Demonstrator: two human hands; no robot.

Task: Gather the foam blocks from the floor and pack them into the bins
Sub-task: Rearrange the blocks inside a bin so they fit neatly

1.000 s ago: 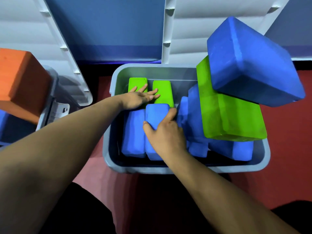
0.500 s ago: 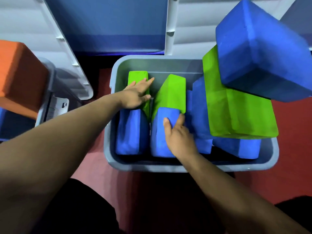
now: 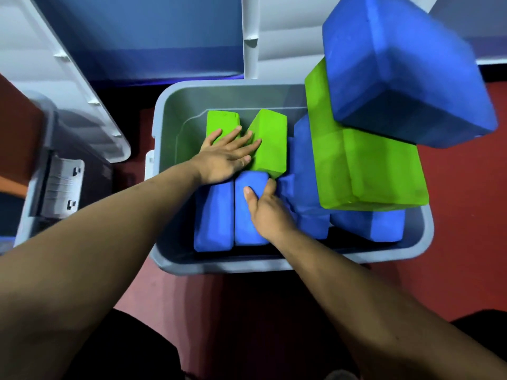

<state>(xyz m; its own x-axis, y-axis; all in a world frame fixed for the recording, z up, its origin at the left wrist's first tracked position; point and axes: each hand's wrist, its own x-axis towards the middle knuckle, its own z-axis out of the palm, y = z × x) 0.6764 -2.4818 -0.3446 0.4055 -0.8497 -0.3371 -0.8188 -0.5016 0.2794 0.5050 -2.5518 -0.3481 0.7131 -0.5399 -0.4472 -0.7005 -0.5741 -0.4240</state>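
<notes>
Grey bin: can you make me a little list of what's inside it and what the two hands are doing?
bin: grey bin on the red floor
left hand: left hand flat, fingers on the tilted green block
right hand: right hand grips the middle blue block
right side: big green block with big blue block on top, sticking up over the rim

Saw matt, finely grained foam on the big blue block (image 3: 397, 78) and big green block (image 3: 370, 165); smooth, dull-sheened plastic on the grey bin (image 3: 219, 266) and white lid (image 3: 285, 28).
</notes>
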